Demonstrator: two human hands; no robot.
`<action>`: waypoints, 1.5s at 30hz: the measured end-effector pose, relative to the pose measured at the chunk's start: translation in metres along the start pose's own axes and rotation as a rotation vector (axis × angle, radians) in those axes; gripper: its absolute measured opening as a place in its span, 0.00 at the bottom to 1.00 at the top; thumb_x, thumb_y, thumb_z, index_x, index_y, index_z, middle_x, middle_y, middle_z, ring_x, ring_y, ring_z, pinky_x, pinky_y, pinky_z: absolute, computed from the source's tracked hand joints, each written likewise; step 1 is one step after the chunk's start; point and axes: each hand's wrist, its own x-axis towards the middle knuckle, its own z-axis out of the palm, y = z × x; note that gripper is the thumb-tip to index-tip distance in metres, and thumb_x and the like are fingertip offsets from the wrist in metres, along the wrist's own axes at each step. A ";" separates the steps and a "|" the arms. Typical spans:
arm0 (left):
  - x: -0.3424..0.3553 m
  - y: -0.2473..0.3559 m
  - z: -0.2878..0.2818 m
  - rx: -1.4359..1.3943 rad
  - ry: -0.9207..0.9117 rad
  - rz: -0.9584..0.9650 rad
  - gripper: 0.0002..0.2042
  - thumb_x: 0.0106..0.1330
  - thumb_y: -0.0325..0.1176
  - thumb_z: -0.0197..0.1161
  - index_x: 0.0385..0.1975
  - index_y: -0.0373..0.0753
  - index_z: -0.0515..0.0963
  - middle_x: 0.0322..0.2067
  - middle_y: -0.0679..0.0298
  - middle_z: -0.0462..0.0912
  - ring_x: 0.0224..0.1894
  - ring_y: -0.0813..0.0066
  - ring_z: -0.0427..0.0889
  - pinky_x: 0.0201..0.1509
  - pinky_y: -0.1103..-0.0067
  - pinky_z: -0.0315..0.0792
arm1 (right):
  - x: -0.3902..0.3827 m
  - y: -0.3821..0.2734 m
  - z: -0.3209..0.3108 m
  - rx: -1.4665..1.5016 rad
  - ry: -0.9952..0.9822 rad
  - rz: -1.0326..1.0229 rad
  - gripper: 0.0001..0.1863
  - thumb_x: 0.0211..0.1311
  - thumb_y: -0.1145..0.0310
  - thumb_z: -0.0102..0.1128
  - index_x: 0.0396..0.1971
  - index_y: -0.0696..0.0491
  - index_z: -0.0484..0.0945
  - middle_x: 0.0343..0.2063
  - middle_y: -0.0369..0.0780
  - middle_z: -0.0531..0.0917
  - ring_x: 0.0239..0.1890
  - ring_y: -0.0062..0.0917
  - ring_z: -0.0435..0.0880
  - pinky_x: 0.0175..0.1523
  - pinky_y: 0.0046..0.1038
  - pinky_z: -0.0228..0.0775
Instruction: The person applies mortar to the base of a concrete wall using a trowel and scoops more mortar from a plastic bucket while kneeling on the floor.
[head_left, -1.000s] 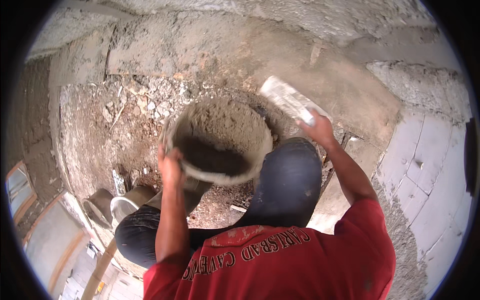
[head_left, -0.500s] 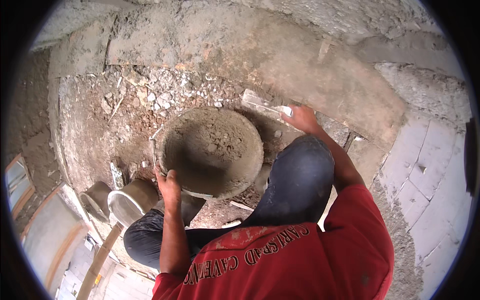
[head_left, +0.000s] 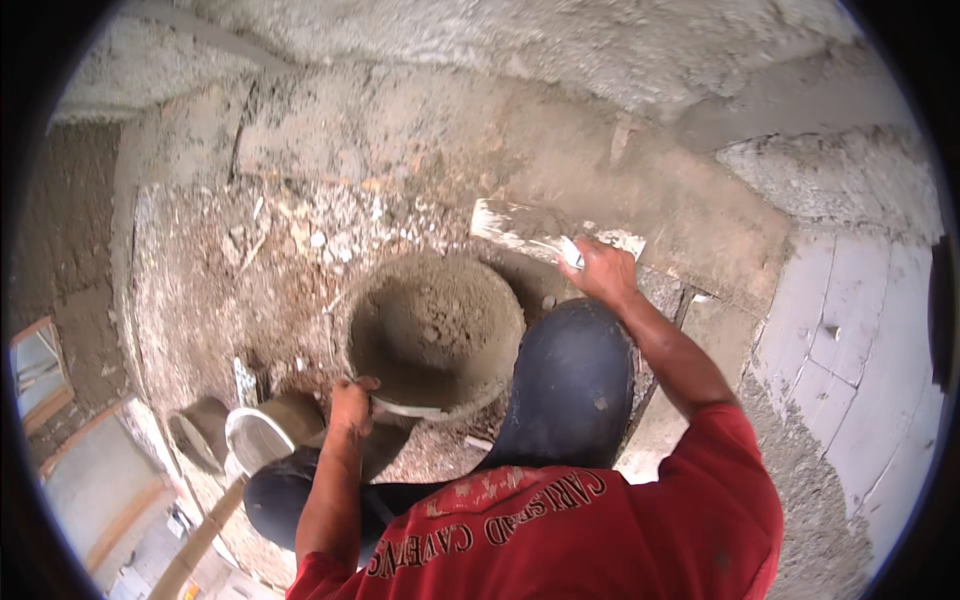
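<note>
A round, mortar-caked tub sits on the floor in front of me, with grey mortar inside, lumpy on the far side and smoother on the near side. My left hand is closed on its near-left rim, thumb over the edge. Beyond the tub to the right, my right hand grips the white handle of a long, flat plastering float. Wet mortar smears the float's pale face, and my fingers hide part of the handle. My bent right knee lies between the right hand and the tub.
Two buckets, a grey one and a pale-rimmed one, stand at the left by a wooden pole. Rubble litters the floor past the tub. A rough plastered wall rises beyond; pale blocks are at the right.
The float has turned, so that more of its mortar-smeared face shows. My left hand has shifted slightly along the rim, and the view has moved, setting the tub lower in it.
</note>
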 end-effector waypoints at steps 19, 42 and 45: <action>0.115 0.107 -0.164 -0.218 -0.129 0.219 0.15 0.58 0.24 0.55 0.45 0.30 0.73 0.40 0.55 0.78 0.38 0.63 0.82 0.35 0.72 0.82 | 0.020 0.119 0.014 0.155 0.270 0.762 0.36 0.66 0.46 0.50 0.51 0.70 0.71 0.37 0.62 0.81 0.44 0.52 0.82 0.51 0.44 0.72; 0.260 0.073 -0.223 -0.203 0.537 0.244 0.43 0.53 0.65 0.67 0.43 0.18 0.78 0.43 0.49 0.82 0.39 0.58 0.81 0.48 0.69 0.76 | 0.212 0.016 0.116 -0.097 0.404 0.690 0.23 0.66 0.55 0.49 0.19 0.56 0.80 0.23 0.49 0.83 0.27 0.44 0.83 0.31 0.44 0.72; 0.235 0.073 -0.247 -0.119 0.736 0.148 0.46 0.51 0.68 0.66 0.40 0.16 0.77 0.41 0.43 0.82 0.38 0.57 0.81 0.47 0.67 0.76 | 0.215 -0.159 0.135 0.252 0.233 0.716 0.25 0.64 0.48 0.51 0.31 0.58 0.81 0.29 0.50 0.84 0.36 0.46 0.84 0.43 0.45 0.75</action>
